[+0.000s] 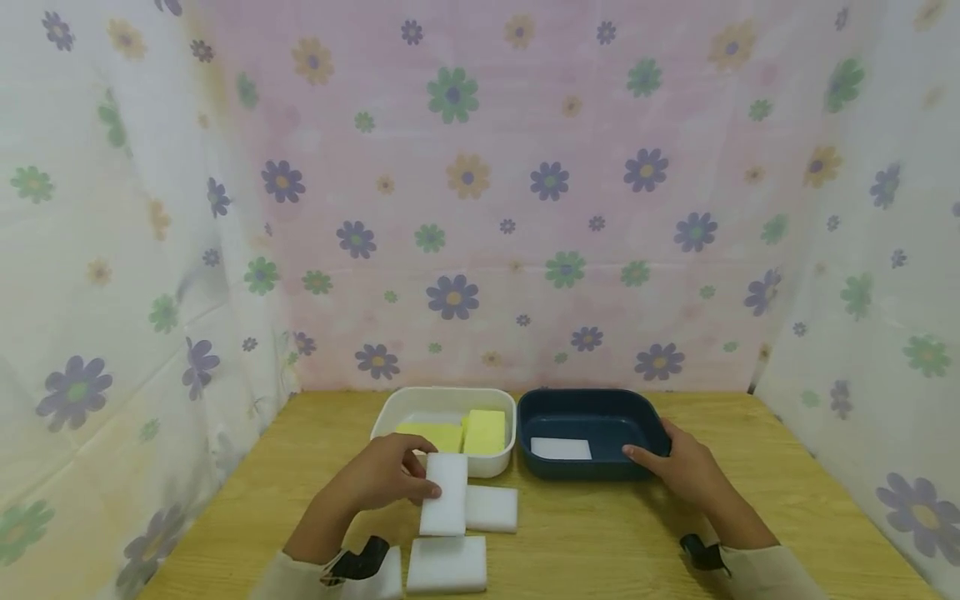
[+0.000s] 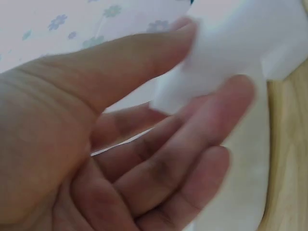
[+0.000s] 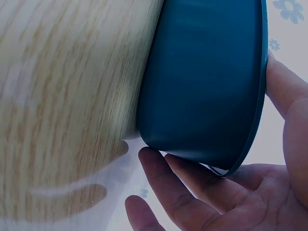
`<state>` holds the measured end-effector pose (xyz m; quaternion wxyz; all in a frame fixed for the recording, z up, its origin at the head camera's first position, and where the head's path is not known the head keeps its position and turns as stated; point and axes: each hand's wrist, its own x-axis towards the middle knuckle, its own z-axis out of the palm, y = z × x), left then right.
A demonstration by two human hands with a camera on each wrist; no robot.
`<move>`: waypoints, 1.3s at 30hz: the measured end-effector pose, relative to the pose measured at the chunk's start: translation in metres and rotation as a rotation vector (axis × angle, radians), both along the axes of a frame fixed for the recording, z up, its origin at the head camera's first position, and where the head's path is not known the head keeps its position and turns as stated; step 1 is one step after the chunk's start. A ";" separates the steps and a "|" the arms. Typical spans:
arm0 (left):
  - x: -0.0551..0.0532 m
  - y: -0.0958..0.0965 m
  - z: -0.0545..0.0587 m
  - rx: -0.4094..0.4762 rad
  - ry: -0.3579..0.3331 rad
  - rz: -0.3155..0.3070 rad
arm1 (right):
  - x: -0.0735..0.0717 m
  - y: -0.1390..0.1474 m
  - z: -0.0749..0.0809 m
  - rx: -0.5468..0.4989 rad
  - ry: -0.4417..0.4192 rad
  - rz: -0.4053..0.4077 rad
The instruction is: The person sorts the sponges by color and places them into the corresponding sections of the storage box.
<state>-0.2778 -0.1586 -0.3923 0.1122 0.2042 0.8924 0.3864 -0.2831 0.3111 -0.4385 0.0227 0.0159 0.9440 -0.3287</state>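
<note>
My left hand [image 1: 378, 475] pinches a white sponge block [image 1: 445, 496] between thumb and fingers, holding it upright over the table in front of the white tub [image 1: 491, 468]. In the left wrist view the thumb lies on one side of the white sponge [image 2: 226, 53] and the fingers on the other. At the right end of the dark blue tub [image 1: 592, 472], my right hand [image 1: 686, 471] grips the wall, thumb over the rim. Its fingers [image 3: 166, 185] touch the outside of the tub in the right wrist view. One white sponge [image 1: 561, 449] lies inside the blue tub.
Two yellow sponges [image 1: 486, 431] sit in the white tub, which stands left of the blue one. More white sponges lie on the wooden table [image 1: 585, 550]: one behind the held block [image 1: 492, 508], one nearer [image 1: 447, 567], one partly behind the left wrist. Flowered cloth [image 1: 480, 225] surrounds the table.
</note>
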 end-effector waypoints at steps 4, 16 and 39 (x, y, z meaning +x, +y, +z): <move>0.002 0.009 -0.003 0.048 0.051 0.036 | -0.002 -0.002 -0.003 -0.001 0.014 0.006; -0.005 0.032 0.000 0.003 0.192 0.130 | 0.001 -0.001 -0.003 0.003 -0.001 -0.004; -0.026 0.086 0.018 0.017 0.302 0.176 | 0.000 0.001 -0.001 0.008 -0.001 0.003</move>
